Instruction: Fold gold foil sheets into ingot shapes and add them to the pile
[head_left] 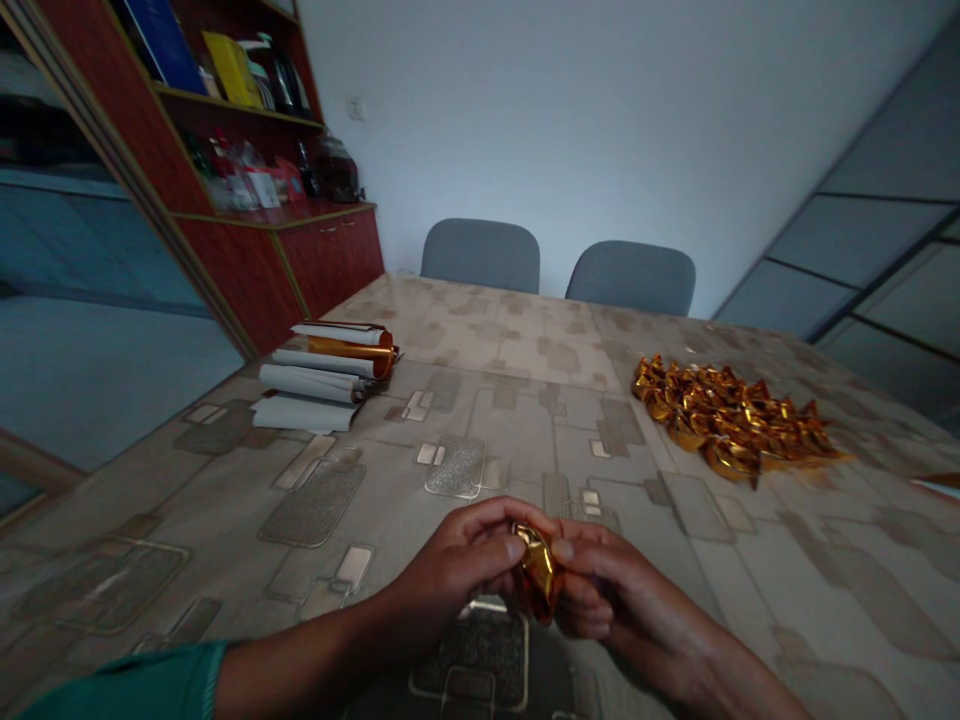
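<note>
Between my two hands, just above the near part of the table, is a shiny gold folded paper ingot [537, 575]. My left hand [476, 550] grips its left side, the thumb lying on top near the upper end. From the right, my right hand [600, 575] pinches it between thumb and curled fingers. The underside of the ingot and some fingertips are hidden. Further off at the right sits a group of similar gold paper ingots [720, 410]. At the left lie curled stacks of paper sheets [322, 380], pale outside with gold showing.
The table [517, 430] has a patterned cloth. Two grey chairs [480, 255] stand at its far side, by the wall. A red-brown cabinet [277, 250] with shelved items is at the back left. A flat paper edge [937, 485] shows at the far right.
</note>
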